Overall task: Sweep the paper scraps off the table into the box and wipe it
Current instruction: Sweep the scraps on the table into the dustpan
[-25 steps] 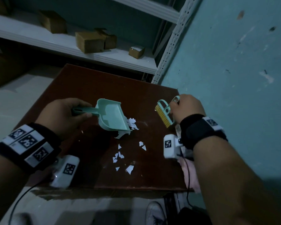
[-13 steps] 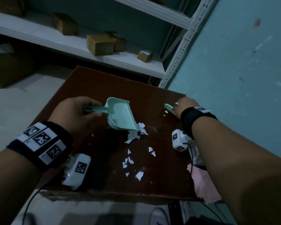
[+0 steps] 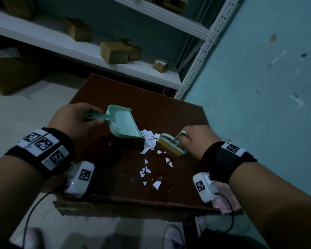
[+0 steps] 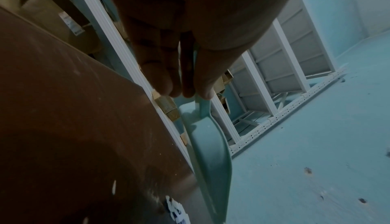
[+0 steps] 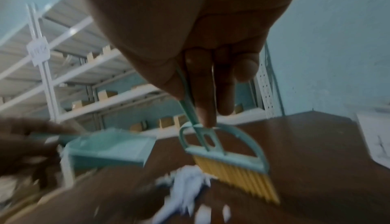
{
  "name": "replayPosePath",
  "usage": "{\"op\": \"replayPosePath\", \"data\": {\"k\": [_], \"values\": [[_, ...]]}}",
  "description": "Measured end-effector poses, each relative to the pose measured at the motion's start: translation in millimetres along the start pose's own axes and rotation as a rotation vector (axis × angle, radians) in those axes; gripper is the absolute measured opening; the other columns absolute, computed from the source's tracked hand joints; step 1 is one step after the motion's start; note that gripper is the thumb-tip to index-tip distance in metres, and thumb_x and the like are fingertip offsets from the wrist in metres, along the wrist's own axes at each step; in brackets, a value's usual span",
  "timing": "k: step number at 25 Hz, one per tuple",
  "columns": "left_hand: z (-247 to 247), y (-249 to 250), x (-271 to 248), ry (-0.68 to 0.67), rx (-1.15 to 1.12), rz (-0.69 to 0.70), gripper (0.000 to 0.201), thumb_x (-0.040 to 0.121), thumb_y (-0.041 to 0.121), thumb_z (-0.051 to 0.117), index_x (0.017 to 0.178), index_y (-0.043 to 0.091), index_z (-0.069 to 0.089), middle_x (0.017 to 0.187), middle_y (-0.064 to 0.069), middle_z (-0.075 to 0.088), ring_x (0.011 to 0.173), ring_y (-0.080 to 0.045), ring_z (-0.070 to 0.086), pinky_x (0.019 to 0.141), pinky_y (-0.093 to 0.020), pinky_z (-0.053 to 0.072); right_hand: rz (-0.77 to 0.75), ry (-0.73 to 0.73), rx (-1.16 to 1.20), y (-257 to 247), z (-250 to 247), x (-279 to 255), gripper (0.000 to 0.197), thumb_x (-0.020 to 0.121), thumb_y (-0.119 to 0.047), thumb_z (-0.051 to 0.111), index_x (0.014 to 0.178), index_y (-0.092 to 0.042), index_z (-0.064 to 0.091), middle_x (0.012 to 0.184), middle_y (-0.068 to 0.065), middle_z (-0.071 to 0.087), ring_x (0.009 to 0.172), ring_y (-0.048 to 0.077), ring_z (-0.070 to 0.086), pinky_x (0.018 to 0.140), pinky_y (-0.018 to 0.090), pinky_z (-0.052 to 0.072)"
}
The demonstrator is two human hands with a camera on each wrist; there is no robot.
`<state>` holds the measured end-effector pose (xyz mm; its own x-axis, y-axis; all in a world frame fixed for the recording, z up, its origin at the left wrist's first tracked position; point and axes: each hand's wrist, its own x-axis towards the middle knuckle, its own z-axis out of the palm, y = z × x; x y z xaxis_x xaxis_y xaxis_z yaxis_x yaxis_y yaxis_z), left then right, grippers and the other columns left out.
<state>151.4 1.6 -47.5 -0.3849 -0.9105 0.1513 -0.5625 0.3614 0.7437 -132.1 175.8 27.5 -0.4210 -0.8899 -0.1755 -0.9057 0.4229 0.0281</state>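
My left hand (image 3: 75, 119) grips the handle of a mint-green dustpan (image 3: 123, 123), whose lip rests on the brown table (image 3: 151, 97). The right hand (image 3: 196, 139) holds the thin handle of a small green brush (image 3: 171, 144) with yellow bristles. The bristles touch a heap of white paper scraps (image 3: 149, 141) lying right at the dustpan's lip. Several smaller scraps (image 3: 147, 172) are scattered nearer to me. The right wrist view shows the brush (image 5: 230, 159) against the heap (image 5: 185, 187), blurred. In the left wrist view my fingers (image 4: 166, 71) wrap the dustpan (image 4: 211, 159) handle.
A pink cloth (image 3: 224, 202) hangs at the table's near right corner. White shelving (image 3: 61, 44) with several cardboard boxes stands behind the table. A teal wall (image 3: 258, 87) runs along the table's right side. A large cardboard box (image 3: 11, 72) sits on the floor at left.
My right hand has brought the brush from the table's far right down and left, pushing scraps into a heap against the dustpan's lip. The dustpan has stayed about where it was.
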Motion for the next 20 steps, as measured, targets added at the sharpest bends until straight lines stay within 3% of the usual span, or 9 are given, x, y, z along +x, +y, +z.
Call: {"op": "replayPosePath", "data": {"k": [3,6,10,14,17,20], "values": [[-12.0,-8.0,-1.4,0.06,-0.009,-0.037,0.023,0.089,0.027,0.079,0.112,0.025,0.076,0.089,0.005,0.07,0.077,-0.019,0.069,0.082,-0.041,0.056,0.043,0.157,0.201,-12.6,-8.4,-1.8,0.027,0.105,-0.029,0.052,0.088,-0.018,0.07,0.079,0.0,0.075,0.074,0.017,0.069,0.074,0.037,0.058],[-20.7,-17.0,-0.5,0.134,-0.014,-0.073,0.022,0.09,0.029,0.078,0.111,0.026,0.077,0.088,0.002,0.071,0.078,-0.023,0.07,0.081,-0.042,0.056,0.081,0.049,0.737,-48.9,4.9,-4.8,0.025,0.105,-0.021,0.055,0.089,-0.013,0.072,0.079,0.002,0.081,0.072,0.021,0.074,0.074,0.036,0.061],[-27.0,-27.1,1.1,0.221,-0.004,-0.128,0.021,0.09,0.033,0.076,0.11,0.026,0.076,0.097,-0.002,0.074,0.085,-0.02,0.065,0.08,-0.038,0.052,0.129,-0.133,1.11,-111.9,34.9,1.8,0.025,0.106,-0.014,0.052,0.094,-0.002,0.07,0.093,0.02,0.081,0.061,0.019,0.063,0.043,0.015,0.043],[-31.5,-31.9,1.1,0.219,-0.021,-0.148,0.021,0.091,0.035,0.075,0.11,0.027,0.075,0.099,0.001,0.073,0.088,-0.019,0.065,0.081,-0.037,0.052,0.243,-0.213,1.145,-131.8,53.3,19.6,0.024,0.107,-0.02,0.052,0.106,-0.003,0.069,0.094,0.015,0.082,0.055,0.014,0.063,0.034,0.017,0.038],[-32.3,-30.2,-0.6,0.228,-0.015,-0.146,0.022,0.091,0.033,0.075,0.111,0.024,0.074,0.096,0.003,0.068,0.089,-0.018,0.062,0.079,-0.036,0.048,0.408,-0.098,1.069,-105.6,44.6,33.2,0.028,0.106,-0.019,0.053,0.116,0.002,0.069,0.088,0.014,0.082,0.046,0.014,0.062,0.033,0.017,0.037],[-32.0,-28.9,-0.5,0.233,-0.031,-0.133,0.022,0.092,0.032,0.075,0.112,0.023,0.074,0.098,0.001,0.07,0.09,-0.018,0.063,0.08,-0.036,0.049,0.529,0.004,0.941,-66.5,31.3,38.8,0.025,0.104,-0.019,0.055,0.108,0.0,0.072,0.081,0.009,0.081,0.046,0.013,0.062,0.036,0.02,0.04]]}}
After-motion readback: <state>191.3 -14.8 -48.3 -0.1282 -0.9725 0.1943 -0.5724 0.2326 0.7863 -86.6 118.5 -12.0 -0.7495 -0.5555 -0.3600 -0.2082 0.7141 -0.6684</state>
